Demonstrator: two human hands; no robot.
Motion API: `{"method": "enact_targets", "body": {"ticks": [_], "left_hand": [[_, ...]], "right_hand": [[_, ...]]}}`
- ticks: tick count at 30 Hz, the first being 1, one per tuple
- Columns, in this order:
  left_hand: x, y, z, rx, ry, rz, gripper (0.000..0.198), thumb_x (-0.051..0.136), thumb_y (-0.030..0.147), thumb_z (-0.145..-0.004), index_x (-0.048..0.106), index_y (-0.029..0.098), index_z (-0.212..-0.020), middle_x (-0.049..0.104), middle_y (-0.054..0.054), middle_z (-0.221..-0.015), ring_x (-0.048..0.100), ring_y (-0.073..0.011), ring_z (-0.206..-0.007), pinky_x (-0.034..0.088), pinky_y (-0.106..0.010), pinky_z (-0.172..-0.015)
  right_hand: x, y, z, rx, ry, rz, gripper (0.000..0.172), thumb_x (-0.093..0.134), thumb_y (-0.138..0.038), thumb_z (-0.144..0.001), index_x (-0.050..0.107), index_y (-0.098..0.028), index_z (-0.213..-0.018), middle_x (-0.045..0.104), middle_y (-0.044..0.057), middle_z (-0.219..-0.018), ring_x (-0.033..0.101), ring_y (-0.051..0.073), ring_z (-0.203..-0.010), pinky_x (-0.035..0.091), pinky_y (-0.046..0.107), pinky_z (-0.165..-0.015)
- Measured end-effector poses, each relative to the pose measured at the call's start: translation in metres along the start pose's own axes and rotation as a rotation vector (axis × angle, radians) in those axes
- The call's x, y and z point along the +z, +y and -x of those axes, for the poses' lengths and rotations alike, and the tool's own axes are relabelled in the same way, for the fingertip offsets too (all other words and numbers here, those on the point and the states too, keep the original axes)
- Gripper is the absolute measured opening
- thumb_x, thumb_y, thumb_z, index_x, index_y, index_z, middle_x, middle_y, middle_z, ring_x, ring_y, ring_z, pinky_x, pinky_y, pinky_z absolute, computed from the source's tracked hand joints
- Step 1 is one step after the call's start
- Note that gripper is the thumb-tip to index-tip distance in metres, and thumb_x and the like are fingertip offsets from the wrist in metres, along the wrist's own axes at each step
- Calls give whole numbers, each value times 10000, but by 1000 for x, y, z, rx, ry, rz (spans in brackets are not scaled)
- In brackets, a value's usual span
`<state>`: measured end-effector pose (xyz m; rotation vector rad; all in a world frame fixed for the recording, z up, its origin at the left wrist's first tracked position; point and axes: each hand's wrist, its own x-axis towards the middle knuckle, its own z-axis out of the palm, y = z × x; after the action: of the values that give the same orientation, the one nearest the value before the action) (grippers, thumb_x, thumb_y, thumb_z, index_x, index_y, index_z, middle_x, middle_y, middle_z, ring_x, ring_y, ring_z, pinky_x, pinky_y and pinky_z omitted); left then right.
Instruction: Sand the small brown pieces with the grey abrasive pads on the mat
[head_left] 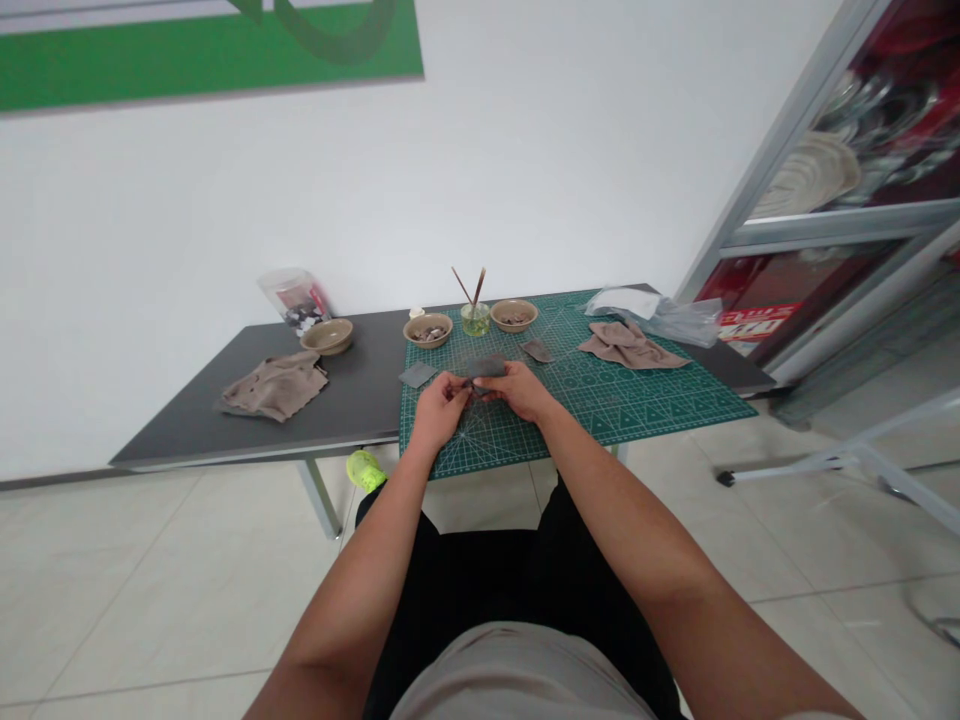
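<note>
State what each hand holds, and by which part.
The right hand holds a grey piece by its near right side. The left hand is at its left edge; what that pinches is too small to tell.

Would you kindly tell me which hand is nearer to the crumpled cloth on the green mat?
Right: the right hand is left of the cloth, and the left hand is farther left.

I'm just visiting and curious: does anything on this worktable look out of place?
Mildly, yes: the green gridded cutting mat juts past the front edge of the dark grey rectangular table, so its near strip looks unsupported. I see no obvious spill.
</note>
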<state>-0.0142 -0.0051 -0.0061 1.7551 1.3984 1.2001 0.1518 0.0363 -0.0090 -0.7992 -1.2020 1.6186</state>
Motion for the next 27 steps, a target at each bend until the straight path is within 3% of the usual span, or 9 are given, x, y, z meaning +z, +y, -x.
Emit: {"method": "enact_targets", "body": {"ticks": [9,16,23,27], "left_hand": [[3,6,5,102,-4,-224,81,550,227,-825,535,199,-750,517,36,-639,498,-135,-626,370,-260,-623],[3,2,3,52,47,-174,86,551,253,-829,523,201,-766,557,28,-667,519,-143,-647,372,-262,-629],[5,4,6,114,5,-252,91,539,225,-825,507,205,-742,526,29,-648,496,-141,-624,342,-271,-616],[5,4,6,61,63,-231,122,557,250,-826,499,209,-728,536,31,-647,510,-144,-631,354,-269,-614]], "right_hand": [[0,3,-4,-17,20,61,311,841,-316,-572,722,-130,-791,704,27,-700,597,115,-575,487,243,-541],[2,0,0,-14,-22,39,340,841,-291,-548,724,-149,-833,718,23,-775,635,138,-677,514,268,-633],[4,0,1,-83,37,162,263,792,-353,-629,690,-142,-749,646,-6,-611,535,102,-525,427,240,-515],[3,-1,1,-54,-11,90,315,826,-336,-576,702,-149,-797,696,16,-731,587,117,-608,480,260,-597]]}}
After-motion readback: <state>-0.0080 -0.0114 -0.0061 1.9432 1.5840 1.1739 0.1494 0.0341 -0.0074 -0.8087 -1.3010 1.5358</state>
